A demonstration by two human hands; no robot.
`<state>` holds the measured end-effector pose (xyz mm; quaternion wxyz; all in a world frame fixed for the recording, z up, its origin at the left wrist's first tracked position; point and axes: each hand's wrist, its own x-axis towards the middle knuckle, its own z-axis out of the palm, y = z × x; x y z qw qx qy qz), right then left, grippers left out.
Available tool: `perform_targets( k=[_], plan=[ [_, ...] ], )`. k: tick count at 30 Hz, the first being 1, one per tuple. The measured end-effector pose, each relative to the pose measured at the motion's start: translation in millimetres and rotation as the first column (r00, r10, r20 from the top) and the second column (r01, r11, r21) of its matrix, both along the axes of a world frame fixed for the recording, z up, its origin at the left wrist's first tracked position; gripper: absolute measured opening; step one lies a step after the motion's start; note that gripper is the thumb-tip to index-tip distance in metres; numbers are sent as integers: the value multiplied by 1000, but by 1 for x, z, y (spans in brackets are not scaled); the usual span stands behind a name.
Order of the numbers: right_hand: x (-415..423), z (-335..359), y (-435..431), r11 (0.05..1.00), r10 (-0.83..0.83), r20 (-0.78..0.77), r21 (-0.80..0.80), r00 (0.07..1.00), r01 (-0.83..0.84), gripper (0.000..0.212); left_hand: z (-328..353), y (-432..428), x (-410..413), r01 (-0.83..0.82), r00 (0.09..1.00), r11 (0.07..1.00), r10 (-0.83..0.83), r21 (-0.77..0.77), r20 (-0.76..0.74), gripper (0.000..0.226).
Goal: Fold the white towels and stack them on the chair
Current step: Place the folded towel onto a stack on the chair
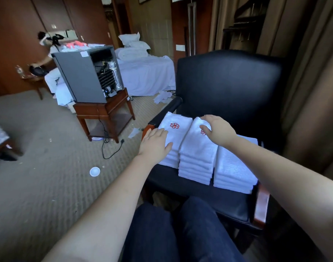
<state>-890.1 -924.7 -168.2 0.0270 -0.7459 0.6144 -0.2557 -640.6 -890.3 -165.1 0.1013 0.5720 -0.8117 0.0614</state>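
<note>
Head view, towel stacks (pixel 196 154) lengthwise toward chair (pixel 228 82) back, left hand (pixel 154 146), right hand (pixel 216 131) over them, fingers (pixel 158 133) relaxed

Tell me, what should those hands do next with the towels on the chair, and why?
Probably pat both stacks flat and square. The left hand lies flat on the left stack, the right hand is over the middle stack, and both look folded already.

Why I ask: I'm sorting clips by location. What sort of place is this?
Probably a hotel room being cleaned: an unmade bed, stacked white towels bearing a red logo on a chair, and a small fridge on a side table.
</note>
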Motion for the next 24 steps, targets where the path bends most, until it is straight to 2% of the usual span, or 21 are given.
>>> perform_targets(
  k=[10, 16, 24],
  plan=[
    [46, 38, 19, 987, 142, -4, -80, 990, -142, 38, 29, 33, 45, -112, 994, 991, 110, -72, -25, 48],
    [106, 55, 15, 964, 253, -33, -71, 967, -254, 39, 47, 57, 87, -228, 974, 969, 227, -99, -19, 51],
    [220, 69, 34, 858, 498, -39, -119, 866, -499, 35, 63, 107, 171, -439, 897, 890, 441, -121, -9, 46]
  ],
)
